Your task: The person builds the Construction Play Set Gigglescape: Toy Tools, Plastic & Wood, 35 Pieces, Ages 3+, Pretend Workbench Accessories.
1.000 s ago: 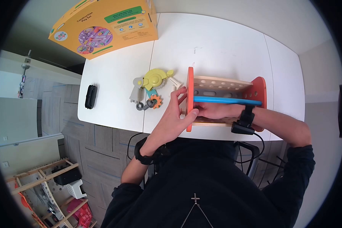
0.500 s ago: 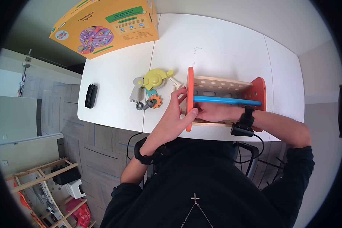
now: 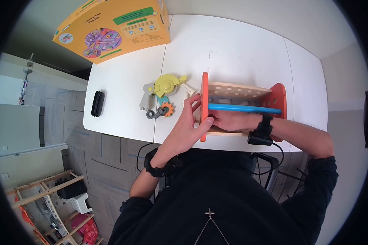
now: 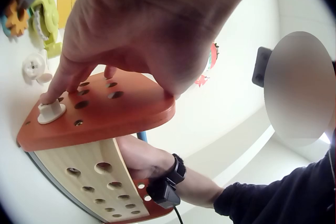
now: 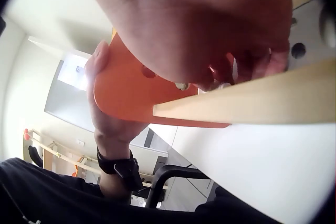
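A toy toolbox with red-orange end panels (image 3: 205,77), pale perforated wooden boards (image 4: 107,174) and a blue bar (image 3: 243,108) stands on the table. My left hand (image 3: 186,126) grips its left end panel, thumb over the edge and fingers spread across the outer face. One fingertip presses a white bolt head (image 4: 51,112) low on that face. My right hand (image 3: 233,120) reaches inside beneath the bar. Its curled fingers (image 5: 262,65) pinch a small white piece (image 5: 224,85) close to the panel's inner side, partly hidden by the hand and board; its exact kind I cannot tell.
Left of the toolbox lie a yellow-green toy saw (image 3: 166,85), an orange gear (image 3: 168,108), a dark grey bolt (image 3: 161,111) and pale screws (image 3: 189,87). A black case (image 3: 97,103) lies near the table's left edge. Behind stands a large orange box (image 3: 131,36).
My right wrist has turned and shifted slightly inside the toolbox. The left hand and the toolbox stay where they were.
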Action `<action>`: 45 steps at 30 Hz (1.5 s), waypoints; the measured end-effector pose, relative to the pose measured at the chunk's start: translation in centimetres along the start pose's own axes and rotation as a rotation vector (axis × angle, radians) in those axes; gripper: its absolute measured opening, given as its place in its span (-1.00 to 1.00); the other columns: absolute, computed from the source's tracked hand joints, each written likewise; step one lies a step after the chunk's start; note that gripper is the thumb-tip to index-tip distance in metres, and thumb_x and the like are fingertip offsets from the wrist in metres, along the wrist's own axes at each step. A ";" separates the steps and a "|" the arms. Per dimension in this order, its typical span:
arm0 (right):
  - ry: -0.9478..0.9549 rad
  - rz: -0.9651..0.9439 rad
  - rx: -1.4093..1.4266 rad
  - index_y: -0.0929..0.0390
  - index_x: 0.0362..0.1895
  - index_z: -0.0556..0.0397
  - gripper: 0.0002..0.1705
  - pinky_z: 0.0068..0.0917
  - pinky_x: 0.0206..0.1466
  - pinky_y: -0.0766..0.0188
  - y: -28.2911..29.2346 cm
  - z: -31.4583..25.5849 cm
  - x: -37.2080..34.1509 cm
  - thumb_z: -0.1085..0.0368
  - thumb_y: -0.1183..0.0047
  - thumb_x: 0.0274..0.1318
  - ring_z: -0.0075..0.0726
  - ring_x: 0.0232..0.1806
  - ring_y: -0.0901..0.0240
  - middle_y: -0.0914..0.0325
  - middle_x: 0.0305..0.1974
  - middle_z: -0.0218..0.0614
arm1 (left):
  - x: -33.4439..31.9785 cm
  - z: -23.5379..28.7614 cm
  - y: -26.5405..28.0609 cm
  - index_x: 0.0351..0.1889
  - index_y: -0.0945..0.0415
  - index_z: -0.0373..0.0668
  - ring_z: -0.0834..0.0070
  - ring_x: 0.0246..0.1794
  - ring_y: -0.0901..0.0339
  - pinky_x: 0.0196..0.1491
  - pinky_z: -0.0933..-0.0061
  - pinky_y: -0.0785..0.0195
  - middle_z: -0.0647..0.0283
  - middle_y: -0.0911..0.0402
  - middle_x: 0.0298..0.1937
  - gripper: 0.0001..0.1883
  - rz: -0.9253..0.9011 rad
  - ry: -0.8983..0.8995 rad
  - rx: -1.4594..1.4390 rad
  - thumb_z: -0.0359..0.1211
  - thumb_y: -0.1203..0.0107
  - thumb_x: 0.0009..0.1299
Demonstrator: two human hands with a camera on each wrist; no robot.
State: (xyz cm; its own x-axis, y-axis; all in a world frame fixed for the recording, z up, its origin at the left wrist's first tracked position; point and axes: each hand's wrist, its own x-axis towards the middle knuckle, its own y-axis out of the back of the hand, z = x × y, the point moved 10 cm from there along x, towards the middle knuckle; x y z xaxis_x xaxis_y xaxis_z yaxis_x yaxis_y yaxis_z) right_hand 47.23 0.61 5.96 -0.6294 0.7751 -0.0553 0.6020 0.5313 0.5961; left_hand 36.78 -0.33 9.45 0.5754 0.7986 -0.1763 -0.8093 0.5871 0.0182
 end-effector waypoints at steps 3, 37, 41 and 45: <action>-0.092 -0.010 0.009 -0.54 -0.09 0.11 -0.78 -0.23 -0.06 -0.58 0.7 -0.6 -0.1 0.27 -0.28 0.40 -0.20 -0.19 -0.59 -0.62 -0.22 -0.21 | 0.0 -0.1 0.0 0.64 0.12 -0.33 -0.08 0.77 -0.04 0.44 0.03 -0.43 -0.27 -0.06 0.70 -0.16 0.004 -0.002 -0.005 -0.19 -0.19 0.63; -0.057 -0.179 -0.088 -0.66 0.12 0.08 -0.76 -0.19 0.09 -0.59 0.4 -2.0 0.0 0.27 -0.12 0.51 -0.16 -0.03 -0.62 -0.66 -0.07 -0.16 | -0.1 -0.2 -0.2 0.64 0.13 -0.29 -0.10 0.78 0.00 0.46 0.07 -0.37 -0.27 0.02 0.73 -0.20 -0.017 -0.021 0.019 -0.19 -0.14 0.67; -0.056 -0.162 -0.145 -0.68 0.16 0.04 -0.73 -0.10 0.20 -0.57 0.4 -2.2 0.2 0.28 -0.10 0.50 -0.12 0.05 -0.64 -0.68 0.02 -0.14 | -0.1 0.0 -0.2 0.64 0.12 -0.29 -0.10 0.78 0.00 0.46 0.06 -0.37 -0.25 -0.04 0.71 -0.21 -0.015 -0.026 0.017 -0.20 -0.13 0.66; -0.061 -0.189 -0.033 -0.67 0.23 0.00 -0.68 -0.07 0.33 -0.51 0.0 -2.2 0.3 0.27 -0.09 0.51 -0.10 0.17 -0.61 -0.69 0.12 -0.14 | -0.3 0.6 -0.3 0.64 0.11 -0.31 -0.09 0.78 -0.03 0.48 0.05 -0.36 -0.26 -0.08 0.69 -0.23 -0.011 -0.034 0.002 -0.21 -0.11 0.67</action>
State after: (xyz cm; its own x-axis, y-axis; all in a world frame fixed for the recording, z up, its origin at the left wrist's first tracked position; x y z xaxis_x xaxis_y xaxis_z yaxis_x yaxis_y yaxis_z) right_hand 45.92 0.10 7.68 -0.6984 0.6823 -0.2163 0.4588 0.6586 0.5964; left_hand 36.95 -0.64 10.08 0.5879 0.7963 -0.1425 -0.8027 0.5960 0.0186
